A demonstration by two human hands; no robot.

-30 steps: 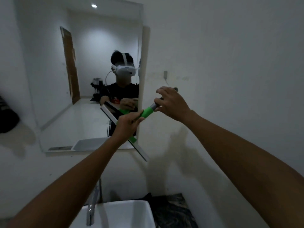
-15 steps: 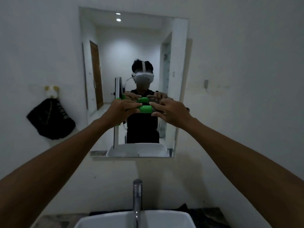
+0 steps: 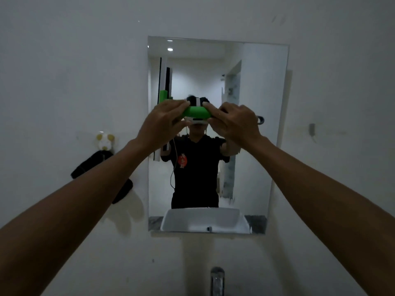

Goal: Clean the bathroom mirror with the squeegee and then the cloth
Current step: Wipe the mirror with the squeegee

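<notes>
I hold the squeegee [image 3: 195,112] with 2 hands in front of the mirror [image 3: 265,124], at about mid-height and toward its left side. My left hand [image 3: 162,127] is closed around the left part of the green handle, next to the head. My right hand [image 3: 234,122] is closed around the right part, and the dark end of the handle projects just past it. The handle lies roughly level. The blade [image 3: 162,82] stands upright at the left, along the left edge of the glass. I cannot tell whether the blade edge touches the glass.

Handling, as I judge it:
1. The tool looks light and rigid, apparently moulded plastic. 2 hands are needed for control of pressure, not for weight.
2. The blade edge is probably soft rubber. It should lie flat on the glass along its full length, or it will leave streaks.
3. The handle looks smooth and may slip if wet. A full wrap of the fingers is safer than a pinch.
4. The mirror is rigid but fragile. Pressure should be even and moderate.

A dark cloth [image 3: 94,163] hangs from a hook on the wall, left of the mirror. The tap [image 3: 217,280] stands near, below the mirror.
</notes>
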